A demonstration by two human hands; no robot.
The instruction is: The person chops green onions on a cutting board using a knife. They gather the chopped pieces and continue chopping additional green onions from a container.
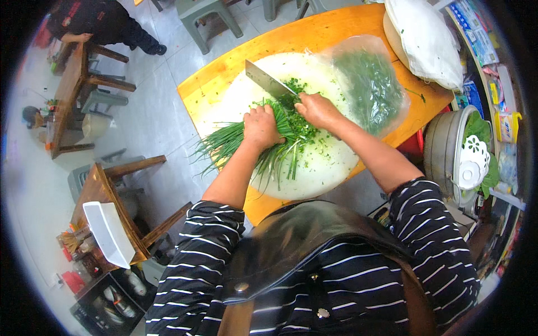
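My right hand grips the handle of a cleaver, whose broad blade points to the upper left over the greens. Under my left hand a bunch of long green onions or chives is pressed against a round white cutting board; the leaves fan out past the board's left edge. Chopped green pieces lie heaped between my hands, beside and below the blade, with bits scattered over the board. A clear plastic bag of greens lies at the board's right side.
The board rests on a wooden table. A white cloth covers a container at its far right corner. To the right stands a metal pot with leaves and a white openwork basket. Stools, tables and two other people are farther off.
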